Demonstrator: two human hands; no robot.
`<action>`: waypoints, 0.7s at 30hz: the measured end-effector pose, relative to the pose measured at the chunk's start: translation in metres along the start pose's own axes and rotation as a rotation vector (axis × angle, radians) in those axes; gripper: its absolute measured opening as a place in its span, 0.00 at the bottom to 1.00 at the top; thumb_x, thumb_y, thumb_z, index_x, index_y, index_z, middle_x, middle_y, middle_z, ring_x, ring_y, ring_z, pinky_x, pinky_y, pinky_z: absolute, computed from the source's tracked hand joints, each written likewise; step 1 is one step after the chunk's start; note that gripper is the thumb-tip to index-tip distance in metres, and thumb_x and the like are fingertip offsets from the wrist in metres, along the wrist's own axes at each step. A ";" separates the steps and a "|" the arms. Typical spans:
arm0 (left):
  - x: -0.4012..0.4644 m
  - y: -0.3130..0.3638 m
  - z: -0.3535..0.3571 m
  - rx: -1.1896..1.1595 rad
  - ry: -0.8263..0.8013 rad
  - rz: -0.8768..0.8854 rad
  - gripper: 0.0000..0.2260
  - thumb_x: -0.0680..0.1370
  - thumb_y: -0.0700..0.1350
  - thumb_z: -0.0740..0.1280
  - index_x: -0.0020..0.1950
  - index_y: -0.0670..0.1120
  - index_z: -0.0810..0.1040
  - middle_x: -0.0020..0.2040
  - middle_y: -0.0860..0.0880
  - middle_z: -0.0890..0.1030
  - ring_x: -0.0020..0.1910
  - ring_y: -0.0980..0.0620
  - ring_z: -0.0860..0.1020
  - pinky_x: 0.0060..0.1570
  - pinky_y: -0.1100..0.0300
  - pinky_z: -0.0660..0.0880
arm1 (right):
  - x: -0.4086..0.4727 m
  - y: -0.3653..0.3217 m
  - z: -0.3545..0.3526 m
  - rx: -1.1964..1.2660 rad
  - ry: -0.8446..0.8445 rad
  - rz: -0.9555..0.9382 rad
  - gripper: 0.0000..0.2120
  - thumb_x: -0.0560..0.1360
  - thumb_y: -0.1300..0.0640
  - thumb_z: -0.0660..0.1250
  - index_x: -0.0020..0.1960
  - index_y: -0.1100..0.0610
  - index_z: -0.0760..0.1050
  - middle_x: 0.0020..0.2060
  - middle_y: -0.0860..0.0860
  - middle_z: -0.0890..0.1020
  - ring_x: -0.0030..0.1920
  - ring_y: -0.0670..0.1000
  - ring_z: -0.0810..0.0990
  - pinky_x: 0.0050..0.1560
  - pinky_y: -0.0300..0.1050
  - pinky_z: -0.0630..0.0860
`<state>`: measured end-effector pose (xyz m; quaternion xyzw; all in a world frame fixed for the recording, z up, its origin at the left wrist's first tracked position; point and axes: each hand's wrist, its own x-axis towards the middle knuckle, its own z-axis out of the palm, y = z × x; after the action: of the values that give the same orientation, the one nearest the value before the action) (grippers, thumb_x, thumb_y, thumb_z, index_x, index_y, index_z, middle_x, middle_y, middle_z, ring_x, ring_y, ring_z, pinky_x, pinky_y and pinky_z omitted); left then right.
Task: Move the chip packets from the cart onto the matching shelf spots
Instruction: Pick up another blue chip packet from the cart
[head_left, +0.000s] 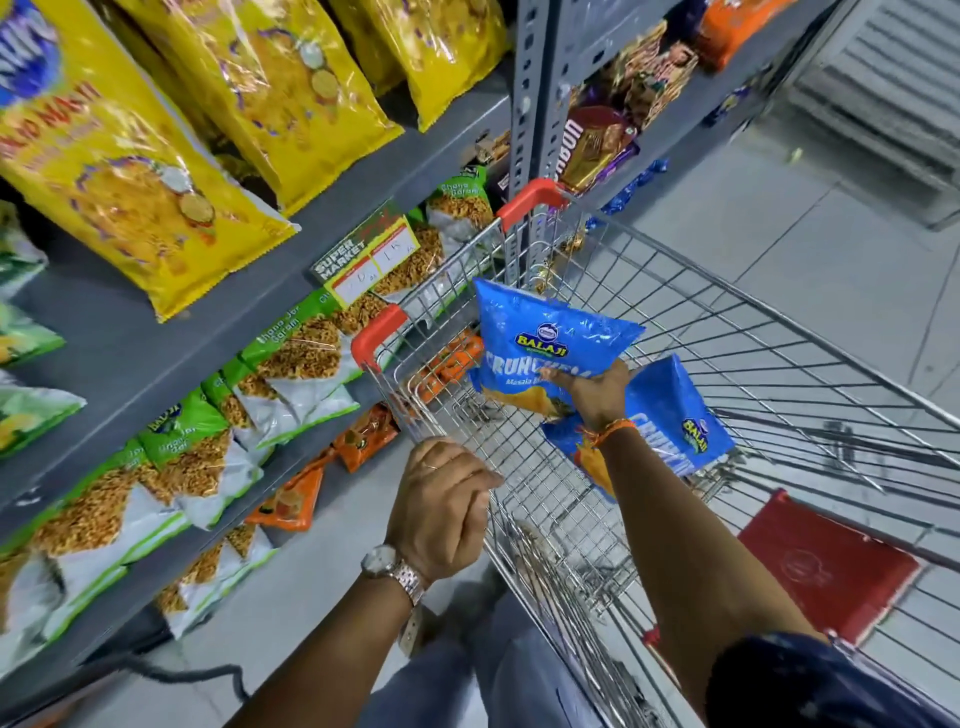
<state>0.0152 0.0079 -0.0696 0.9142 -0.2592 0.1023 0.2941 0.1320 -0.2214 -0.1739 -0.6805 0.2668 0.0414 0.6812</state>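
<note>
My right hand grips a blue Balaji chip packet and holds it up above the wire cart. A second blue chip packet lies in the cart's basket just below and to the right of that hand. My left hand is closed around the cart's near wire rim, beside the red corner guard. The grey shelf unit stands directly left of the cart.
Big yellow snack bags lie on the upper shelf. Green-and-white packets fill the shelf below, with orange packets under them. A red box lies low in the cart. A price tag hangs on the shelf edge. Tiled floor stretches to the right.
</note>
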 end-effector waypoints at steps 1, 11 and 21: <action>0.001 0.001 -0.002 0.003 -0.012 -0.004 0.19 0.78 0.46 0.56 0.45 0.44 0.86 0.43 0.48 0.85 0.45 0.49 0.78 0.58 0.53 0.69 | -0.005 -0.009 0.001 -0.021 -0.009 -0.036 0.22 0.64 0.73 0.79 0.56 0.70 0.79 0.52 0.58 0.85 0.43 0.40 0.87 0.43 0.39 0.82; 0.007 0.012 -0.056 0.008 -0.100 -0.034 0.17 0.85 0.50 0.56 0.44 0.49 0.82 0.42 0.52 0.82 0.46 0.50 0.77 0.56 0.50 0.74 | -0.093 -0.155 0.001 -0.049 0.011 -0.324 0.21 0.64 0.72 0.79 0.56 0.68 0.80 0.46 0.52 0.88 0.46 0.47 0.87 0.46 0.44 0.83; 0.053 0.038 -0.233 0.062 0.511 0.047 0.16 0.86 0.52 0.56 0.48 0.53 0.83 0.49 0.56 0.85 0.52 0.50 0.81 0.58 0.53 0.74 | -0.230 -0.367 0.007 0.142 -0.094 -0.646 0.30 0.53 0.69 0.83 0.55 0.67 0.81 0.47 0.60 0.88 0.41 0.53 0.86 0.44 0.50 0.85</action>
<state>0.0318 0.0976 0.1543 0.8611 -0.1943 0.3446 0.3195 0.0916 -0.1699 0.2545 -0.6781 0.0080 -0.1640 0.7164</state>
